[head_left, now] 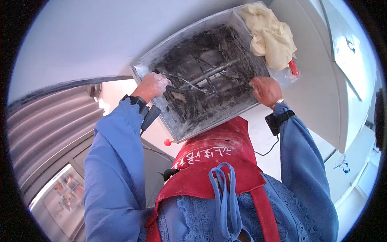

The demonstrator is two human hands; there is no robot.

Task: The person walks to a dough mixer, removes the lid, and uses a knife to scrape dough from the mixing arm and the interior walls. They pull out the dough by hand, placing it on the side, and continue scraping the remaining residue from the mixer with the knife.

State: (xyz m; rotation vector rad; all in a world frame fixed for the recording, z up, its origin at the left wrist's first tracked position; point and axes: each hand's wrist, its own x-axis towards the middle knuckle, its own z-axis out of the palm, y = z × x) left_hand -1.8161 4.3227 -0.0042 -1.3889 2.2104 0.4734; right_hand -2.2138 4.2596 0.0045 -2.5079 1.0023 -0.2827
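A floury metal mixing trough (pixel 189 37) spans the upper middle of the head view, with a mixing shaft (pixel 213 72) across its dark, residue-coated inside. My left hand (pixel 153 85), dusted white, is closed at the trough's left end. Dark bits show by its fingers, and I cannot tell what it grips. A thin bent pale strip (pixel 189 83) reaches from near those fingers towards the shaft. At the trough's right end, my right hand (pixel 267 91) is closed, its curled fingertips over the inside and what they hold hidden. Pale dough (pixel 272 38) lies heaped at the upper right corner.
Beside the dough is a red object (pixel 293 67). A red knob (pixel 167 142) sticks out below the trough's lower left corner. White cabinet surfaces (pixel 310 80) stand to the right, a ribbed grey panel (pixel 52 125) to the left. My red apron (pixel 217 149) meets the trough's near side.
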